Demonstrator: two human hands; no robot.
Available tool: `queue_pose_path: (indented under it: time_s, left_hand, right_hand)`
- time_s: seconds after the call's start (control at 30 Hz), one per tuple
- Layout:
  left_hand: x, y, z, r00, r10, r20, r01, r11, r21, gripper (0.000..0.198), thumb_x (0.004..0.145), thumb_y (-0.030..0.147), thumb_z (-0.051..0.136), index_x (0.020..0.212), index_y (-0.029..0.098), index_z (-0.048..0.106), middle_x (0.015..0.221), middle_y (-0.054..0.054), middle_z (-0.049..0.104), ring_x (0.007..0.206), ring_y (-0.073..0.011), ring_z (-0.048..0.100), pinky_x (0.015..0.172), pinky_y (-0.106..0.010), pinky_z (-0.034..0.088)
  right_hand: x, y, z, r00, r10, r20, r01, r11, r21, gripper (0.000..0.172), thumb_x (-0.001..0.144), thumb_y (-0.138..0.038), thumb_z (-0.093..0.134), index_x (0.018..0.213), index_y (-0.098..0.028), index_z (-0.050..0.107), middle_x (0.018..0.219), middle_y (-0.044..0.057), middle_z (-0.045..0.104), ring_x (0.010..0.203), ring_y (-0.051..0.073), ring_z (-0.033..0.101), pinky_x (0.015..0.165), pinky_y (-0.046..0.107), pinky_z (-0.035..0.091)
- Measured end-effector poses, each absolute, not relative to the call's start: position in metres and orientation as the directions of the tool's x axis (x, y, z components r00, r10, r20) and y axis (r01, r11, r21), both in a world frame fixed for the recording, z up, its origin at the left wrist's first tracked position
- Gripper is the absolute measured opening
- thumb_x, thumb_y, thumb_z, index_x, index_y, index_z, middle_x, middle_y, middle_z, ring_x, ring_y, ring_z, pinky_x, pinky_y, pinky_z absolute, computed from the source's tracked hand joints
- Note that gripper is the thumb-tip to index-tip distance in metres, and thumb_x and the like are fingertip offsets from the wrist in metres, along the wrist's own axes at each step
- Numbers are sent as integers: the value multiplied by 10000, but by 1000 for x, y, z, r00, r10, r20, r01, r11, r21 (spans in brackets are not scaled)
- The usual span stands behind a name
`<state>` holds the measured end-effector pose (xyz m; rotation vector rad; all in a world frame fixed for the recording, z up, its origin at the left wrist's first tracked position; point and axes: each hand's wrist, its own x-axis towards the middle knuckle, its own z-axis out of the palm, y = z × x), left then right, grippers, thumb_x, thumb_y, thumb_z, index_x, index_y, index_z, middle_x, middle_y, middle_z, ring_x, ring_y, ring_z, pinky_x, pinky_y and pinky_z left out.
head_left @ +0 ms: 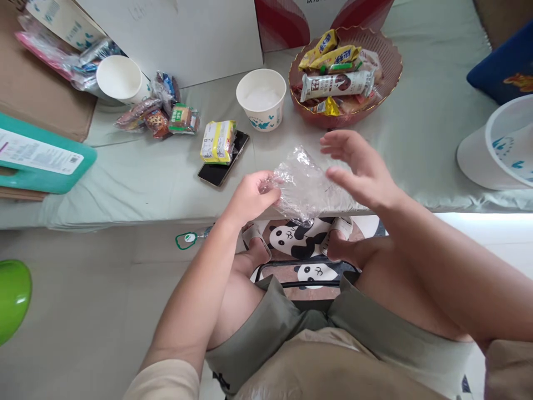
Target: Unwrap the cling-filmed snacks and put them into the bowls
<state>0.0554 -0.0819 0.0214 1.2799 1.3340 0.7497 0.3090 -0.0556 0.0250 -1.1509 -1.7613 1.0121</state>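
Observation:
My left hand (255,195) pinches one side of a crumpled clear plastic bag (303,186) over the front edge of the cloth-covered surface. On the bag's other side my right hand (358,169) is held with its fingers apart, near the plastic but gripping nothing. Behind the bag stands a white paper bowl (261,100) with something whitish inside. A pink scalloped bowl (393,69) full of wrapped snacks sits beyond my right hand. Left of the bag, a yellow-and-white packet (217,141) rests on a dark phone (219,173).
A paper cup (122,80) and several wrapped snacks (160,114) lie at the left, near a teal board-like object (41,153). White and red boxes stand along the back. A white bin (497,147) is at the right. A green object (12,300) is at the lower left.

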Motion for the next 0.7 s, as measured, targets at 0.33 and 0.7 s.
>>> queue_pose_path:
  time_s: [0.33,0.7]
  left_hand:
    - [62,-76,23,-8,949,-315,-291,299,909,323,718,393,805,957,214,683,789,1,717,742,-135,674,696,-255,543]
    - [76,-82,28,39,842,-537,-103,538,836,368,643,19,655,978,168,632,837,-31,771,756,-149,721,690,-255,551]
  right_hand:
    - [289,-64,38,-333,907,-257,428,-98,-898,172,872,-244,643,718,-202,579,563,-30,560,522,99,476,551,297,358]
    - [275,-69,29,-211,956,-204,419,-101,-902,275,874,-311,655,659,-227,506,595,-5,543,569,130,488,565,326,379]
